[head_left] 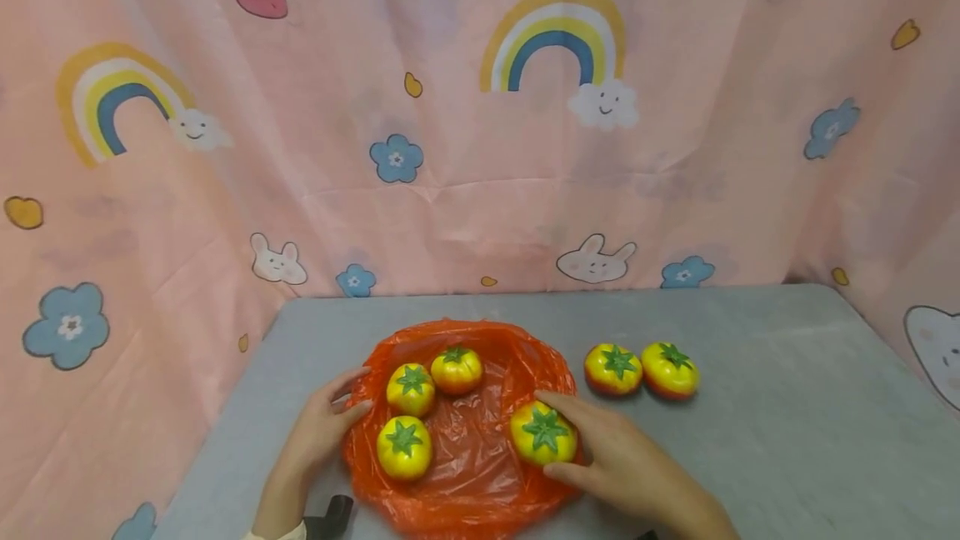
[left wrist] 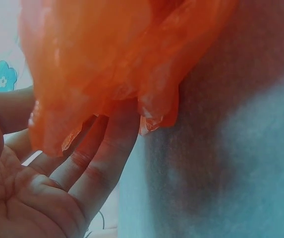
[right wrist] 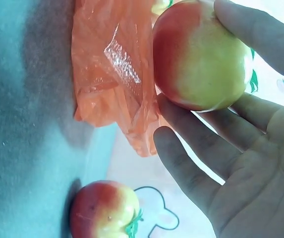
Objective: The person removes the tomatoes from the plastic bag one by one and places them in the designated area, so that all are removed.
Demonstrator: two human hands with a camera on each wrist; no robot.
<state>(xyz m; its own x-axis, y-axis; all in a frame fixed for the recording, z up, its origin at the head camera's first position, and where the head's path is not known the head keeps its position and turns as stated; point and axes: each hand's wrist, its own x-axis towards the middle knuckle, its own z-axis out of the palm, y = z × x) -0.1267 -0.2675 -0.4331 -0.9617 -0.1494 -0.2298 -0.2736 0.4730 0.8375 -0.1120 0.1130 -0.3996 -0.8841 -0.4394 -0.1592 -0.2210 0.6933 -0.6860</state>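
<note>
An open orange plastic bag (head_left: 480, 440) lies spread on the table, its rim forming a rough ring. Inside its left half sit three yellow-red tomatoes with green star-shaped tops: a front tomato (head_left: 405, 448), a middle tomato (head_left: 410, 390) and a back tomato (head_left: 457, 370). My right hand (head_left: 618, 448) grips another tomato (right wrist: 203, 54) at the bag's right rim, thumb and fingers on either side of it. At the left rim, my left hand (head_left: 318, 423) touches the bag, fingers fairly straight and thumb apart; the hanging plastic (left wrist: 97, 64) hides its fingertips.
Right of the bag, a pair of tomatoes stands on the grey table (head_left: 787, 407): a left one (head_left: 613, 370) and a right one (head_left: 671, 371). Behind the table hangs a pink printed curtain (head_left: 465, 215), which also runs along both sides.
</note>
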